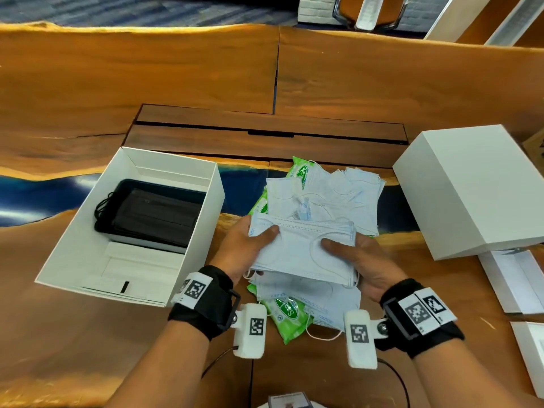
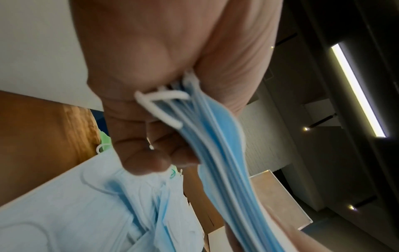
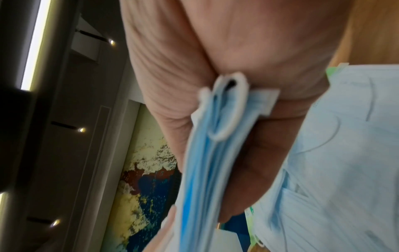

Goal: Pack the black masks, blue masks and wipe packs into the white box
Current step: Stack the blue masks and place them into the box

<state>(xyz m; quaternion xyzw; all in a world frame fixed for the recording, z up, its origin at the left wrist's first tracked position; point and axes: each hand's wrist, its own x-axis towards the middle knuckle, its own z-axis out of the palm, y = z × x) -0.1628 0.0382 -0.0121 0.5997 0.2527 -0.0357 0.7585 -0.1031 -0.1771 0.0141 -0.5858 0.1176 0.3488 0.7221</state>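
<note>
Both hands hold one stack of blue masks (image 1: 300, 251) above the table. My left hand (image 1: 250, 245) grips its left end, thumb on top; my right hand (image 1: 356, 254) grips its right end. The wrist views show the stack (image 2: 218, 153) (image 3: 211, 153) edge-on, pinched between thumb and fingers. More blue masks (image 1: 332, 195) lie spread on the table behind and below, over green wipe packs (image 1: 287, 316). The open white box (image 1: 70, 248) stands to the left with black masks (image 1: 153, 217) in its far half.
A white lid (image 1: 474, 187) lies upside-down at the right. White cards or papers (image 1: 518, 281) lie at the right edge near me. A dark recessed panel (image 1: 265, 136) crosses the wooden table behind the masks. A cable runs along the front edge.
</note>
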